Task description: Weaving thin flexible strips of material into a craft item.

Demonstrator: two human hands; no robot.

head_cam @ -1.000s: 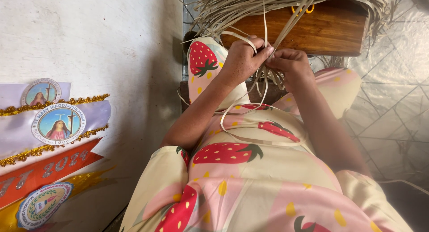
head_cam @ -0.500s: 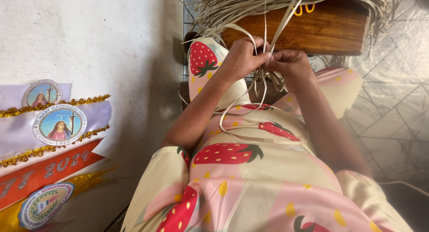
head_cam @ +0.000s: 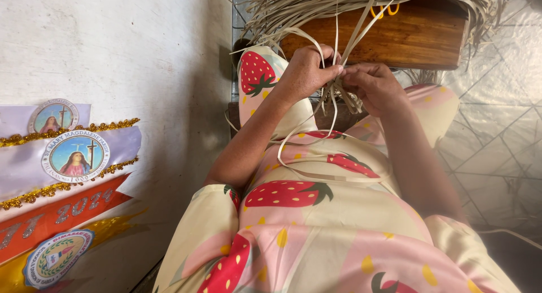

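1. Two hands meet above the lap: the left hand (head_cam: pixel 305 73) is pinched shut on pale palm-leaf strips (head_cam: pixel 337 98), fingertips touching the right hand (head_cam: pixel 372 85), which is also closed on the strips.
2. Between both hands hangs a small woven knot of those strips; loose ends rise upward and one long strip loops down over the strawberry-print dress (head_cam: pixel 316 214).
3. Just beyond the hands stands a wooden box (head_cam: pixel 418 39), with a heap of strips (head_cam: pixel 293 8) draped across its top.
4. Left of the person, sashes (head_cam: pixel 68 174) hang on a white wall (head_cam: pixel 113 56).
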